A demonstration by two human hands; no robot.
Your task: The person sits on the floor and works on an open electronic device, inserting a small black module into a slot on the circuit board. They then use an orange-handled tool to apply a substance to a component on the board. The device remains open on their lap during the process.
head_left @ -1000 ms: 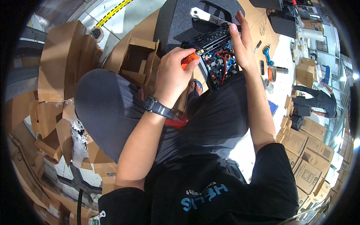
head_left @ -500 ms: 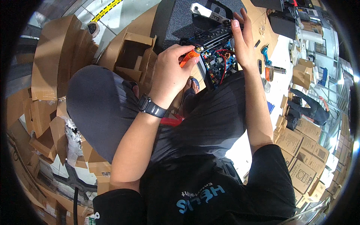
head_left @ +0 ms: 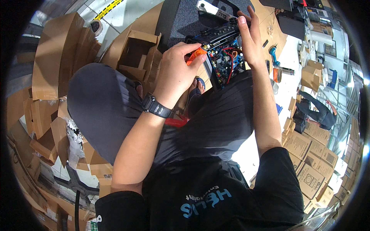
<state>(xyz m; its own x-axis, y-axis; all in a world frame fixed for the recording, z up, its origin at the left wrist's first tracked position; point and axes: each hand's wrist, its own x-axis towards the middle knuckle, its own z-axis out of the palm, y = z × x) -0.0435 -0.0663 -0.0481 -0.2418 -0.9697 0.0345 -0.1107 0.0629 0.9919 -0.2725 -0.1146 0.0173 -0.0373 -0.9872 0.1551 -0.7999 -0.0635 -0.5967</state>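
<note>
Orange screwdriver (head_left: 197, 55) pinched in left fingers (head_left: 191, 49); right hand (head_left: 250, 40) grips circuit board (head_left: 223, 57) beside brown boxes (head_left: 312, 154).

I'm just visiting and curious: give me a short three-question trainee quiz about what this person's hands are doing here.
1. True or false: the left hand grips an orange-handled tool.
2. What does the right hand steady? A) a cardboard box B) the black device with an exposed circuit board C) a blue drill
3. Fill in: the left wrist wears a black ____.

Key: 1 true; 2 B; 3 watch.
</note>
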